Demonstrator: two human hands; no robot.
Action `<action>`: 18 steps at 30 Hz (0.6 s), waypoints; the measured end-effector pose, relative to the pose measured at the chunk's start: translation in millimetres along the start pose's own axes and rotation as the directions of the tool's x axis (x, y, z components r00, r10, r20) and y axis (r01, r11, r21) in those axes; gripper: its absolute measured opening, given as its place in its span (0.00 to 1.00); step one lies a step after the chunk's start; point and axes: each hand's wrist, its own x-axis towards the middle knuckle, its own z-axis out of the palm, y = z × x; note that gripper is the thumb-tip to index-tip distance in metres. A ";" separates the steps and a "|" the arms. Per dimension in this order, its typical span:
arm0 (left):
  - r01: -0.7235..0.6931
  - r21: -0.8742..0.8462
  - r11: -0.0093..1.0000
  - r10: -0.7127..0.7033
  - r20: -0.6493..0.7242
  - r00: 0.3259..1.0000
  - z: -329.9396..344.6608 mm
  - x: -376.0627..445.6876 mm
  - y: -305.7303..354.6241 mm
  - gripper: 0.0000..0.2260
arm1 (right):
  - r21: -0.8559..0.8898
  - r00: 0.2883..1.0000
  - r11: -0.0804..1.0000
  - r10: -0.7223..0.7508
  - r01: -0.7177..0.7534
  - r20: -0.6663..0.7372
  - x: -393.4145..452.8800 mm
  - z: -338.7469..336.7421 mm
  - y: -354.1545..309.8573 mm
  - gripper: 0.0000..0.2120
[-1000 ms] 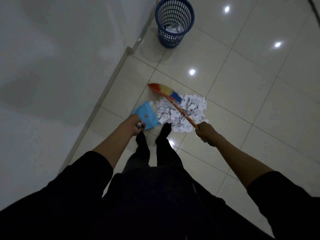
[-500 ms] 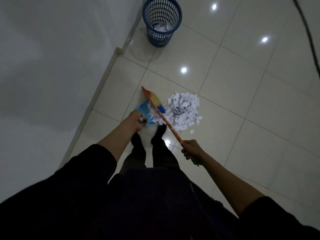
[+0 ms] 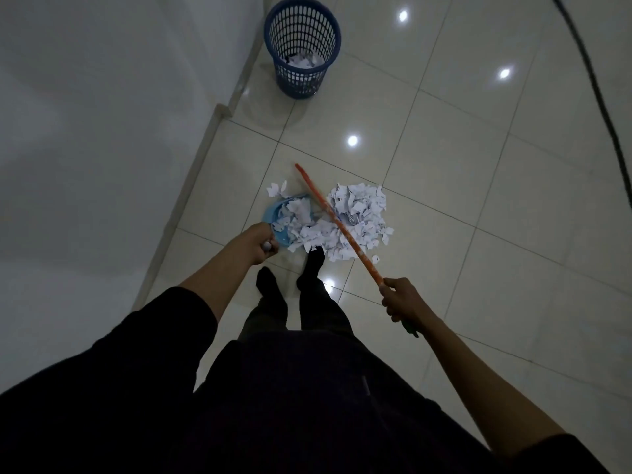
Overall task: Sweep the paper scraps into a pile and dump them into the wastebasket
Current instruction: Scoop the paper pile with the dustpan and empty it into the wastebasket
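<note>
A pile of white paper scraps (image 3: 357, 213) lies on the tiled floor in front of my feet. My left hand (image 3: 258, 242) grips the handle of a light blue dustpan (image 3: 273, 220), which holds part of the scraps. My right hand (image 3: 400, 297) is closed on the orange handle of a broom (image 3: 337, 222) that crosses the pile diagonally; its head looks edge-on at the far end. A dark blue mesh wastebasket (image 3: 302, 46) stands farther ahead by the wall, with some scraps inside.
A white wall (image 3: 102, 131) runs along the left with a baseboard meeting the glossy tiles. A dark cable (image 3: 595, 90) hangs at the far right. My two feet in dark socks (image 3: 294, 275) stand just behind the pile.
The broom has swept left across the pile, pushing scraps into the dustpan. My right hand pulled back and right along the handle. A few scraps spilled past the pan's far edge.
</note>
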 end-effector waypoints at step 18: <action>-0.090 -0.214 0.973 0.078 -0.060 0.995 -27.0 -3.2 -10.5 0.14 | 0.520 0.985 0.838 0.109 -0.162 0.132 -4.9 22.4 -10.6 0.02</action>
